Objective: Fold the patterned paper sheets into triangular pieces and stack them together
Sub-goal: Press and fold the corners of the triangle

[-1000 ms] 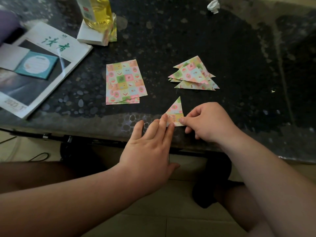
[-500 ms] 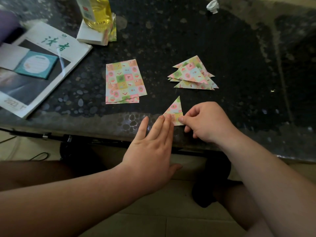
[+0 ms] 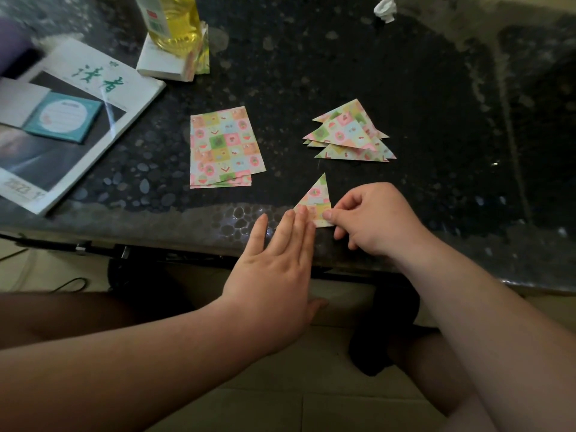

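Note:
A small folded triangle of patterned paper (image 3: 318,196) lies near the front edge of the dark table (image 3: 311,57). My left hand (image 3: 274,269) lies flat with straight fingers, its fingertips pressing the triangle's lower left corner. My right hand (image 3: 374,219) has curled fingers, and its thumb and forefinger pinch the triangle's lower right corner. A short stack of flat patterned sheets (image 3: 224,148) lies to the left of it. A pile of finished triangular pieces (image 3: 350,132) lies behind it, to the right.
A magazine (image 3: 71,120) with a teal card (image 3: 64,115) on it lies at the far left. A bottle of yellow liquid (image 3: 174,20) stands on a white box at the back. A crumpled white scrap (image 3: 386,8) lies far back.
My left hand has slid slightly left and its fingers have spread a little. The right hand and the triangle have barely moved.

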### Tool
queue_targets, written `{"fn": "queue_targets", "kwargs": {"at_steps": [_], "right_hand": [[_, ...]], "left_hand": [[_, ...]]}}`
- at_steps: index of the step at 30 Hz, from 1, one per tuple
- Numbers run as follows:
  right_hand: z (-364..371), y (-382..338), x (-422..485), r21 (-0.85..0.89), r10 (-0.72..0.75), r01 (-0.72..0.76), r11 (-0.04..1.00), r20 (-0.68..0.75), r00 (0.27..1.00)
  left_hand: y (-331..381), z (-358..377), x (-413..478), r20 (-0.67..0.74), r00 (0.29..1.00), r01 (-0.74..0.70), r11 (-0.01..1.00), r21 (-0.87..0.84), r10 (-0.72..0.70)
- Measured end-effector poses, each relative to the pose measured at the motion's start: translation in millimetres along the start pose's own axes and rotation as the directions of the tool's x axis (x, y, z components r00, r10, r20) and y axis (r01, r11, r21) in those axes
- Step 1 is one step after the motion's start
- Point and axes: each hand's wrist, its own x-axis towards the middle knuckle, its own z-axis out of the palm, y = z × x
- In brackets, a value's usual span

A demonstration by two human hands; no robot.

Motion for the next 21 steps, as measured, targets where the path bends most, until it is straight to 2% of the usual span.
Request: {"fn": "queue_targets", "kwargs": {"at_steps": [8,17,21], "right_hand": [[-5,1,6,0.009,0.027,-0.027,1.0,0.035,0.999],[-7,-6,9,0.008,0.061,-0.061,0.998,0.085,0.995],[-9,-8,7,0.007,0.075,-0.076,0.997,0.087,0.993]], "left_hand": [[4,3,3,-0.047,0.998,0.026,0.997,-0.074,-0.029],[22,-1,15,-0.115,0.99,0.078,0.995,-0.06,-0.084],[18,2,18,-0.13,0.991,0.028,0.998,-0.062,-0.036]]}}
